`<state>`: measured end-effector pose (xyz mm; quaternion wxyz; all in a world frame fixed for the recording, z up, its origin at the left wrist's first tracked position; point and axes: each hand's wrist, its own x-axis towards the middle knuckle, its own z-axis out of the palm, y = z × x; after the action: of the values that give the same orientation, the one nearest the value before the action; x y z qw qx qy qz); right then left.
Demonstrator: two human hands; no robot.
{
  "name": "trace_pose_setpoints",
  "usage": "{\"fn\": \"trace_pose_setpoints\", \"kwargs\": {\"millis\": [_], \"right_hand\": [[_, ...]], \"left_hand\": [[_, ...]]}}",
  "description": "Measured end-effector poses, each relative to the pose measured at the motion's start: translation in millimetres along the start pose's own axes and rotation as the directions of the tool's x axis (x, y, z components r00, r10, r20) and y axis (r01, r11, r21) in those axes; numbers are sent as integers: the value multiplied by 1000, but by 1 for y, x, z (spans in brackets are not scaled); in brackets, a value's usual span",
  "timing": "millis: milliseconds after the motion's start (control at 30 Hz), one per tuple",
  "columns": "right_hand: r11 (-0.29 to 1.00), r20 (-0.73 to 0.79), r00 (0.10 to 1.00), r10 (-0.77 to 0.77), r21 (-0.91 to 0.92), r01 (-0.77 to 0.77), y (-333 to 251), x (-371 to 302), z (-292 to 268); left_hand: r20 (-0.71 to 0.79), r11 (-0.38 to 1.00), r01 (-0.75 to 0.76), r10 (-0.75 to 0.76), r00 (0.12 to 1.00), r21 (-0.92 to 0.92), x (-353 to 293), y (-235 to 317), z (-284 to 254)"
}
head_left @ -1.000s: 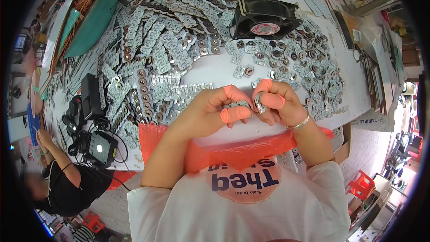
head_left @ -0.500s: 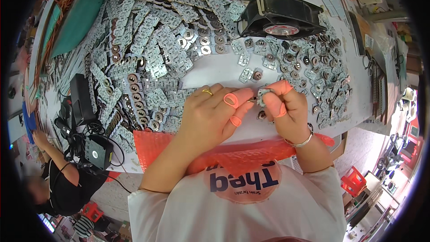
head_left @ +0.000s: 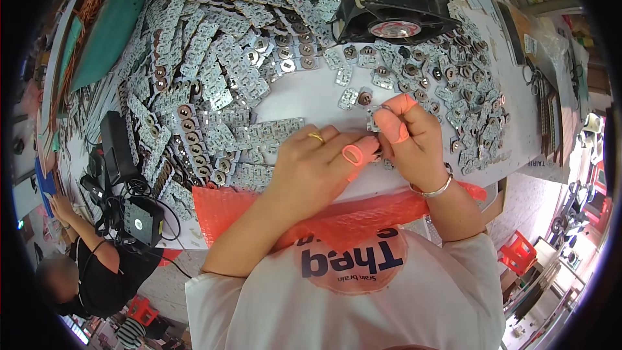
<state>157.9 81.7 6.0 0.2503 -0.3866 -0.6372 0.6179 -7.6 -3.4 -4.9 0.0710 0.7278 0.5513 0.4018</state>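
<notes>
Orange finger cots cover the thumbs and some fingertips of both hands. My right hand (head_left: 416, 139) pinches a small circuit board (head_left: 372, 118), which shows partly past its fingertips. Right up against it, my left hand (head_left: 311, 167) is closed in a pinch at the board's near side; what it grips is hidden by the fingers. Just beyond the hands, a loose board (head_left: 348, 98) lies beside another with a round brown part (head_left: 365, 98). Several similar loose boards (head_left: 447, 84) are spread to the right.
Strips of joined boards (head_left: 227, 65) cover the table's left and back. A black fan (head_left: 395, 10) stands at the back. Black power adapters (head_left: 142, 220) with cables sit at the left edge. Red bubble wrap (head_left: 227, 210) lies along my lap. A co-worker's arm (head_left: 81, 227) reaches in at far left.
My left hand has shifted right, its fingertips now tucked against the right hand. My right hand has turned slightly, and the board shows further from me. The whole view has shifted a little.
</notes>
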Motion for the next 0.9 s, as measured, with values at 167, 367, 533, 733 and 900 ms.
{"fn": "trace_pose_setpoints", "kwargs": {"millis": [167,367,533,733,900], "right_hand": [[972,21,998,63,225,-67,-4,-1,-6],[981,70,989,129,135,-137,-7,-3,-2],[971,50,988,146,184,-153,-8,-2,-2],[992,42,999,-32,-117,37,0,5,-14],[943,15,984,-176,-285,173,1,6,-23]], "left_hand": [[-43,982,189,-189,981,18,3,-1,-2],[-102,990,139,-138,985,-5,2,-1,2],[-39,988,145,-143,989,50,2,-1,2],[-77,912,307,-338,938,-272,9,1,-2],[72,705,482,-526,847,-520,4,4,-3]]}}
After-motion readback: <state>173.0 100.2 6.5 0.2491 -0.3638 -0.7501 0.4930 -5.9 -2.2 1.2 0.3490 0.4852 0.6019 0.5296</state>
